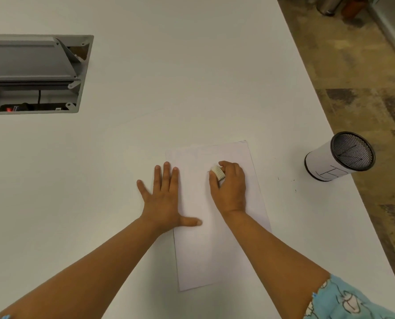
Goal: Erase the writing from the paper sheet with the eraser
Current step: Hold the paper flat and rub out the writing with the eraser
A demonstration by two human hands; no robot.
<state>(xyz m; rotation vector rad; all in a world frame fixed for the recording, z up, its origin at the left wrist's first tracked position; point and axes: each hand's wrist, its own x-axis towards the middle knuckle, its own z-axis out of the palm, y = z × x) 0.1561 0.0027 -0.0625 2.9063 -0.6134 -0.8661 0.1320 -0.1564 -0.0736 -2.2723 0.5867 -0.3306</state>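
A white paper sheet (205,247) lies on the white table (145,88), its long side running away from me. My left hand (164,199) rests flat on the sheet's left edge, fingers spread and straight, thumb on the paper. My right hand (229,188) grips a pale ribbed eraser (217,172) between thumb and fingers and holds it against the upper middle of the sheet. A small dark pencil mark shows just left of the eraser. Other writing is too faint to make out.
A mesh pen cup (339,157) wrapped in white paper stands near the table's right edge. A grey cable hatch (35,72) stands open at the far left. A few dark specks (293,184) lie right of the sheet. Beyond the table's right edge is patterned floor (362,72).
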